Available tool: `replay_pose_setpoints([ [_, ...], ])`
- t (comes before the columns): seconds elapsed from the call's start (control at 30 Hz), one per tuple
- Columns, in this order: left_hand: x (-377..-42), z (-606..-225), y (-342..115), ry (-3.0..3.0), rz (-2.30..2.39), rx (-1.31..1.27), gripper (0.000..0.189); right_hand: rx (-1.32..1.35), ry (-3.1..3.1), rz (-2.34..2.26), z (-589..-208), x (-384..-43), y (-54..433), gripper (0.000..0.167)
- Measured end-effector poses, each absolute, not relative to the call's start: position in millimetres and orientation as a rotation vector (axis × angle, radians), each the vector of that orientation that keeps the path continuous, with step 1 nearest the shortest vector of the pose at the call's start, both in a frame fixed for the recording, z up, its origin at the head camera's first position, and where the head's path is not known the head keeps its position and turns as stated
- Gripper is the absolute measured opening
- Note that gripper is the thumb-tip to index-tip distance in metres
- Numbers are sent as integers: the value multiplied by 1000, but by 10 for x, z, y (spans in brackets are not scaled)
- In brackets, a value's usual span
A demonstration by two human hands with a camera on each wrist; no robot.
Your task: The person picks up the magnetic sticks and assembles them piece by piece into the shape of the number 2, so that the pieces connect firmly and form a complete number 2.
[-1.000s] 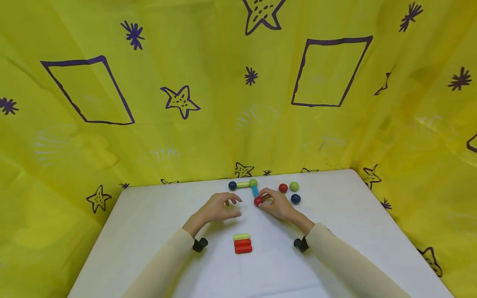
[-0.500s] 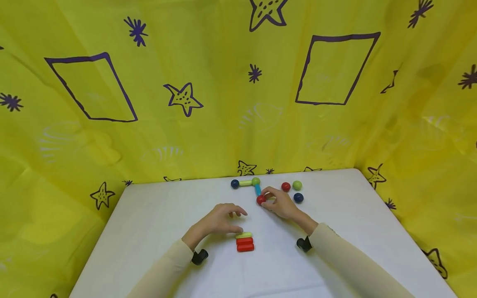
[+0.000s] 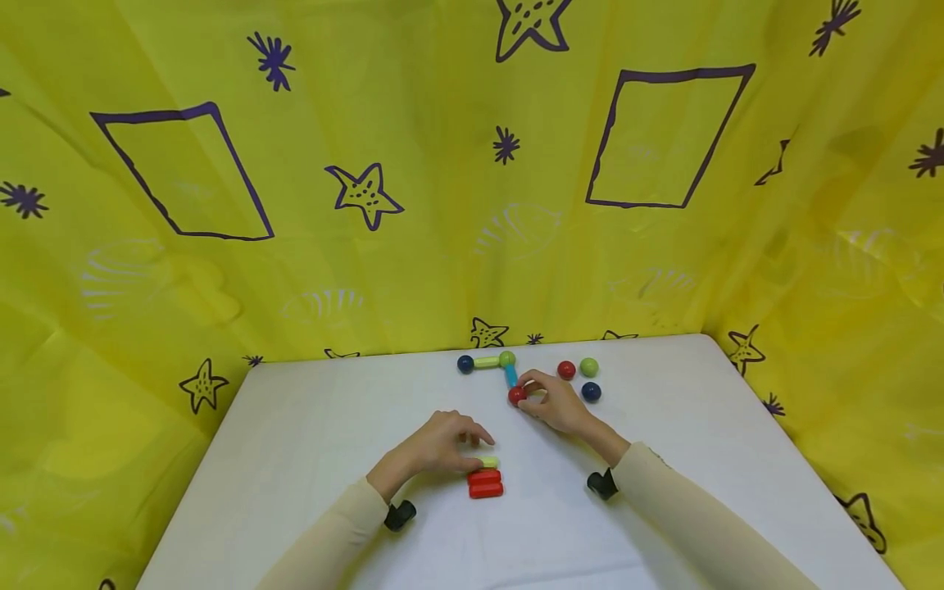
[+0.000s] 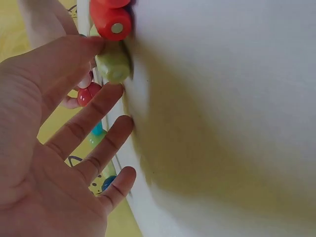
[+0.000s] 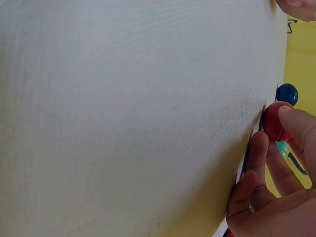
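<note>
Right hand (image 3: pixel 555 406): thumb and fingers pinch a red ball (image 3: pixel 517 396) on the white desk (image 3: pixel 324 410); the grasped ball sits at the near end of a blue rod (image 3: pixel 511 376), whose far end meets a light green ball (image 3: pixel 506 359); from that green ball a pale green rod (image 3: pixel 486 362) runs leftward to a dark blue ball (image 3: pixel 465 364), so that the pieces form a bent line near the rear edge.

Left hand (image 3: pixel 442 445): fingers are extended and spread, grasping nothing; the thumb lies at the left end of a yellow-green rod (image 3: pixel 490 462), partly covering it; whether thumb and rod touch, I cannot tell; directly on the near side of that rod lie the farther red rod (image 3: pixel 484 476) and the nearer red rod (image 3: pixel 486 492), the three roughly parallel; one red rod shows a pale round disc in its end face in the left wrist view.

To the right of the right hand, three loose balls form a close group: a second red ball (image 3: pixel 566 370), a second green ball (image 3: pixel 589 367) and a second dark blue ball (image 3: pixel 592 392); behind the desk hangs a yellow cloth (image 3: pixel 428 270) printed with purple stars and frames; both forearms wear beige sleeves.
</note>
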State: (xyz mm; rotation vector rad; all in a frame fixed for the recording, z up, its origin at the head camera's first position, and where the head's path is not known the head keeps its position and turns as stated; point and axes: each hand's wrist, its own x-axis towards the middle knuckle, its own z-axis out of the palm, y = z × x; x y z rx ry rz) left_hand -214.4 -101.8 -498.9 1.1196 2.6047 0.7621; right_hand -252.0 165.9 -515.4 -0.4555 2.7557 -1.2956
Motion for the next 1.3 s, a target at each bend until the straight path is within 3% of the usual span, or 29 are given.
replay_pose_setpoints([
  [0.5, -2173, -5012, -1008, 2655, 711, 1089, 15, -455, 2758, -1294, -5170, -2519, 1661, 28],
  [1.3, -2309, -5041, -1029, 2690, 807, 999, 18, -419, 2742, -1297, -5137, -2507, 1648, 29],
])
